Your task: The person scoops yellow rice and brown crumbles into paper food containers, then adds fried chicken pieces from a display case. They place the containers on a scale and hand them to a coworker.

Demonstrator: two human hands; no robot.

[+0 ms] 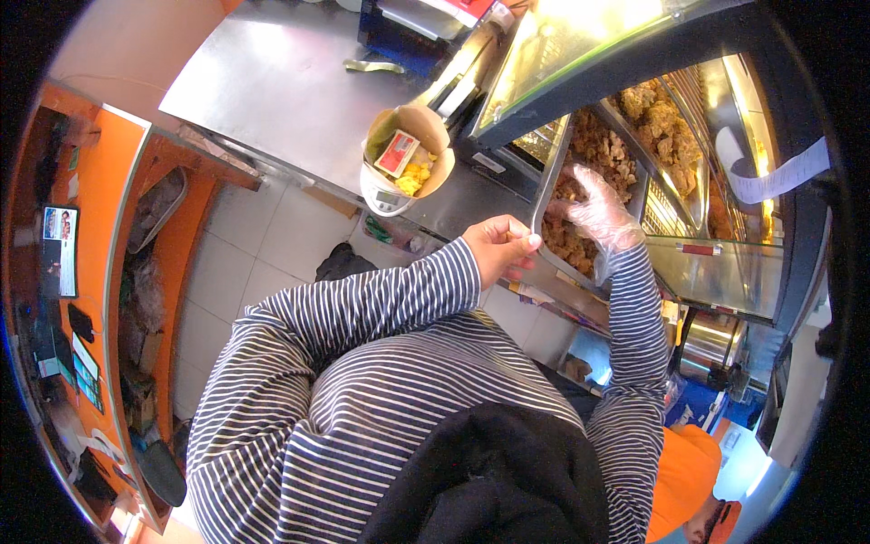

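A stainless steel surface [272, 91] runs across a food stall with orange walls and a tiled floor, and a lit, glass-fronted warming cabinet [689, 263] stands at its far end.

The step in hand looks like picking out fried pieces to portion. The right hand [594, 210], in a thin clear glove, reaches into the long metal tray [550, 181] inside the cabinet. Its fingers are spread and bent down onto the browned fried pieces [580, 245]. Whether it has closed on one I cannot tell.

The left hand [500, 247] is bare and hovers just left of the tray's near rim, loosely curled with thumb and fingertips pinched together. Anything between them is too small to make out.

Beyond the left hand, a brown paper bowl [410, 145] sits on a small white scale [385, 195]. It already holds yellow food and a red-and-white packet [396, 152].

The next move likely calls for a firm, gentle grip on a piece and a short carry leftward to the bowl, clear of the cabinet's glass edge. A second tray of fried pieces [666, 127] lies beyond the right hand.
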